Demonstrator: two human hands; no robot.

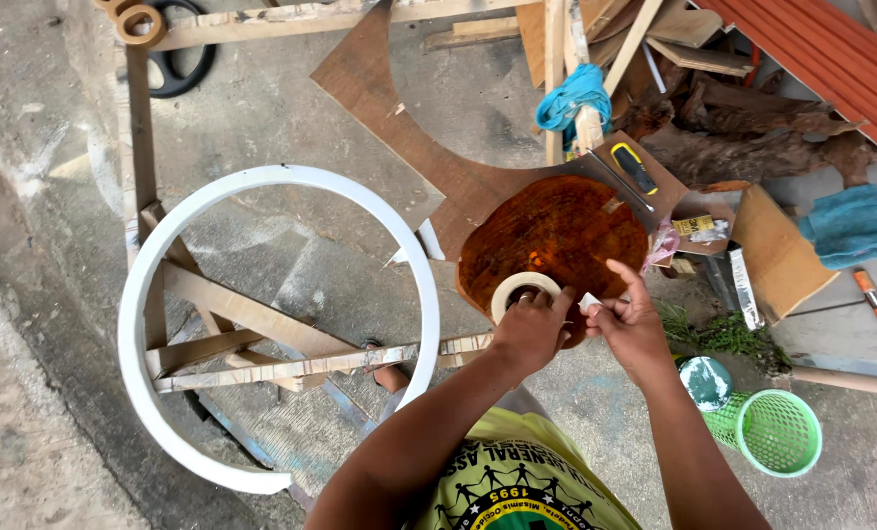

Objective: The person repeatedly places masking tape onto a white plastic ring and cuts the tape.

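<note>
Two bare hands are working over the round varnished wooden disc (556,240). The left hand (529,329) is closing its fingers around a roll of masking tape (523,291) at the disc's near edge; the right hand (630,324) is pinching the tape's free end (590,302) just beside it. The strip may be tearing or folding onto itself if pulled askew.

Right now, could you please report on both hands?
Left hand grips tape roll. Right hand pinches tape end. White ring lies apart, left.
</note>
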